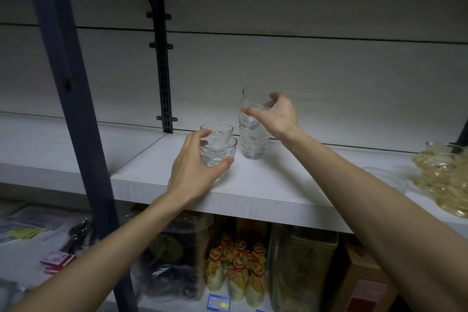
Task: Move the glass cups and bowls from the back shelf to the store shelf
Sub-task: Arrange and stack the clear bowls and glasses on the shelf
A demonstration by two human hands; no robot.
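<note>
Shelf: white board, lit from above, running across the middle of the view; dark upright standing at its far edge, dark post crossing in front at left.

Left hand: reaching over the near edge of the shelf, fingers curling around the left stack, thumb at the upper cup's rim, other fingers wrapping the lower cup's near side. Gripping it, stack sitting on the shelf.

Left stack: two clear dimpled glass cups, one nesting in the other, standing near the shelf's middle.

Right hand: reaching farther in, fingers pinching the top cup near its rim, thumb on the near left side, other fingers going round the far right. Top cup tilting slightly left, its base sitting in or just above the right stack; cannot tell whether touching.

Right stack: clear dimpled cups standing upright on the shelf, just right of the left stack and slightly farther back; count not clear.

Amber bowls: yellowish patterned glass pile lying at the shelf's right end, well apart from the cups.

Below the shelf: wrapped bottles with gold tops standing in a cluster, boxes at their right, packets lying at lower left
</note>
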